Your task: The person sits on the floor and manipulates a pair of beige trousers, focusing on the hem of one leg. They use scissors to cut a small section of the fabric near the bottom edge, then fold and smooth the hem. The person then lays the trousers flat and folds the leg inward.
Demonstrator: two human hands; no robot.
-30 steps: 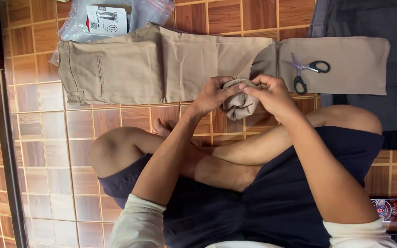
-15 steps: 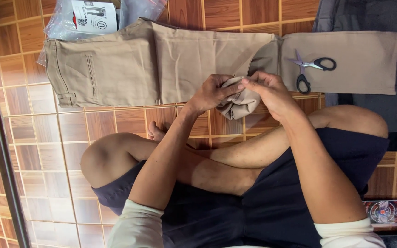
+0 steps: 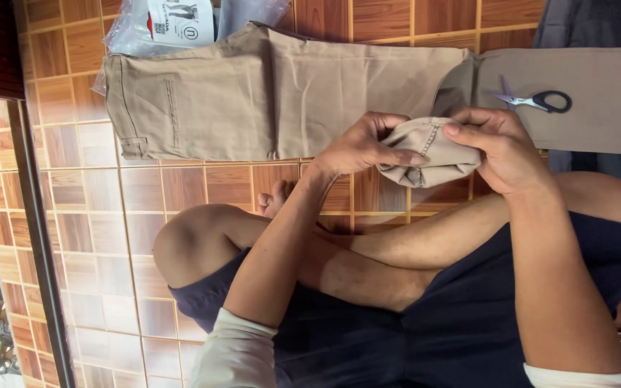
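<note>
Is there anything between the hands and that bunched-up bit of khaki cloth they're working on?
Nothing visible. The left hand and right hand both grip the bunched khaki cloth directly, fingers on the fabric. The scissors lie apart on the trousers beyond.

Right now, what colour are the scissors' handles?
Black, on the scissors lying on the khaki trousers; head view.

Person wears dark navy shorts (image 3: 425, 338) w/ a faint fine weave, loose at the thighs. White short sleeves (image 3: 235, 356) w/ soft folded hems show on both upper arms. Forearms, legs & feet bare, no socks. Left hand (image 3: 357, 147) & right hand (image 3: 501, 147) bare: no rings, watch or gloves.
</note>
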